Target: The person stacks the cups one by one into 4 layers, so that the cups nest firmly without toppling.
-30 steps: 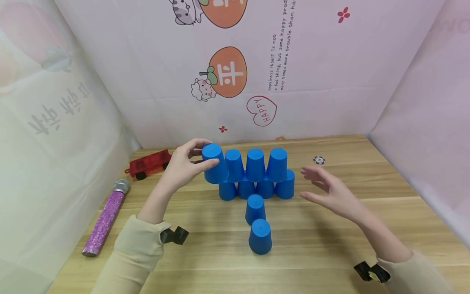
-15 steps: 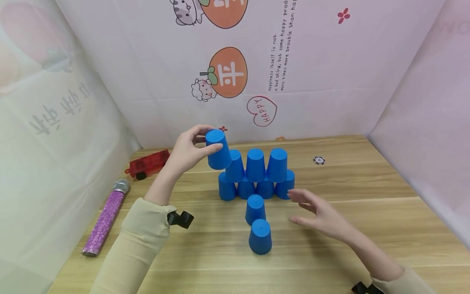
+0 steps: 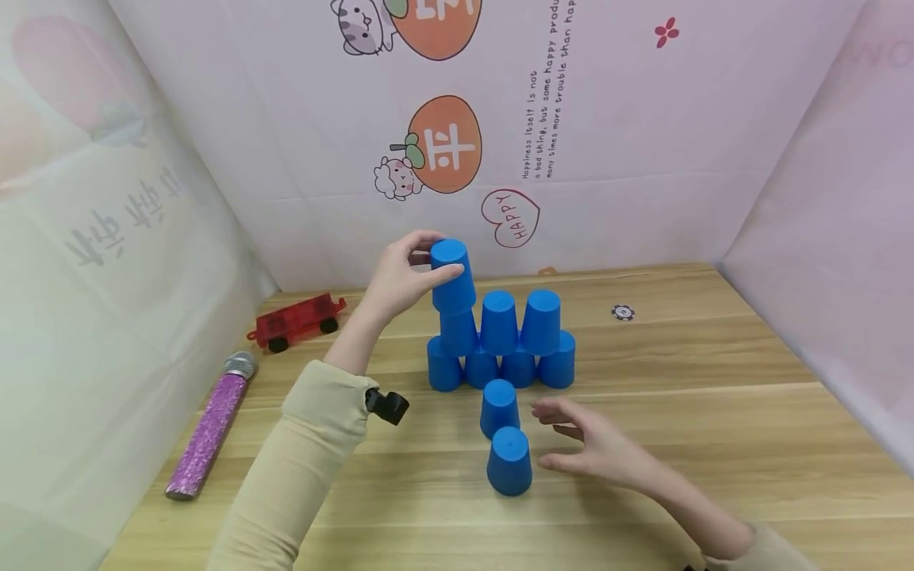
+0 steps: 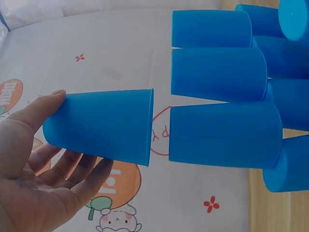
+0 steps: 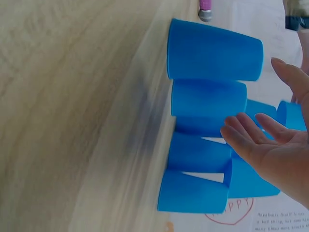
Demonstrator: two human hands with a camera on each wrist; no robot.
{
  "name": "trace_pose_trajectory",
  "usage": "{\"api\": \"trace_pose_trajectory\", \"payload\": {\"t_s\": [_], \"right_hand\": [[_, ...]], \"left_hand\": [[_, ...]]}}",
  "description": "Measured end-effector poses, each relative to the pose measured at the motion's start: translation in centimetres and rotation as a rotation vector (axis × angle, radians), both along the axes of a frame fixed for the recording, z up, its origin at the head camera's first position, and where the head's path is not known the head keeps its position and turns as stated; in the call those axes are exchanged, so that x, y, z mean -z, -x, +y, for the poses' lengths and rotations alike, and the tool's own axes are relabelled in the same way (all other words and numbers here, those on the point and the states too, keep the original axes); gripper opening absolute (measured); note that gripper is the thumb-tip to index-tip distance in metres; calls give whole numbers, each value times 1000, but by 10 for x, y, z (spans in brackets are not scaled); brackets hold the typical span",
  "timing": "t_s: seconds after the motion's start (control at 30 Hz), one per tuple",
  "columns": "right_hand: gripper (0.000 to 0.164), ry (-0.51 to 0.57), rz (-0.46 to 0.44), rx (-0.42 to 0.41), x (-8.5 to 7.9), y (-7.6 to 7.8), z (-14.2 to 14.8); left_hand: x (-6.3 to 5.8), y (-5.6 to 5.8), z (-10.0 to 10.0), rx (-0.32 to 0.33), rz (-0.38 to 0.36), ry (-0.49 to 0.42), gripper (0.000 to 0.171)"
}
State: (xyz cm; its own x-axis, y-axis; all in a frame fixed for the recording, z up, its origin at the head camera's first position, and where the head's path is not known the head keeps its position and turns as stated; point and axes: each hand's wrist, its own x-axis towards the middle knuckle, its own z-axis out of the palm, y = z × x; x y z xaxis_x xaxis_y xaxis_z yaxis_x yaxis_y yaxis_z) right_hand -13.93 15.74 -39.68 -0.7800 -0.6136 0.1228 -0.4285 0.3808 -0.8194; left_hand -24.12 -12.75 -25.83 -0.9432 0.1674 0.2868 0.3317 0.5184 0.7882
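My left hand (image 3: pixel 414 274) holds an upside-down blue plastic cup (image 3: pixel 453 277) between thumb and fingers. In the left wrist view a small gap shows between the rim of this held cup (image 4: pixel 101 126) and the left cup (image 4: pixel 222 135) of the stack's second row. That row has three upside-down cups, standing on a bottom row (image 3: pixel 444 365) of several more. In front of the stack two single cups stand one behind the other, the nearer cup (image 3: pixel 510 461) and the farther cup (image 3: pixel 499 408). Just right of them my right hand (image 3: pixel 589 444) hovers with fingers apart, holding nothing.
A red toy trailer (image 3: pixel 296 321) and a purple glittery microphone (image 3: pixel 212 432) lie on the left of the wooden table (image 3: pixel 678 452). Toward the back right is a poker chip (image 3: pixel 623 312). Printed white cloth (image 3: pixel 614 159) closes off the back and sides.
My left hand has lifted the held cup and carried it rightward, from beside the second row to above its left cup. My right hand has moved left and nearer, toward the two front cups.
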Motion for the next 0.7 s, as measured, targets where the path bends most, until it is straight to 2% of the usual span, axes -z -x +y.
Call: {"api": "trace_pose_trajectory", "payload": {"t_s": [0.23,0.47,0.7], "right_hand": [[61,-9,-43,-7,4,-2,-10],[60,-11,-70,-18,7,-2,-21],[59,-15,-101,-2,10,0,-26]], "left_hand": [[6,8,14,0,-15,-39,52],[9,11,19,3,-31,-71,52],[11,14,24,-2,-30,-49,55]]}}
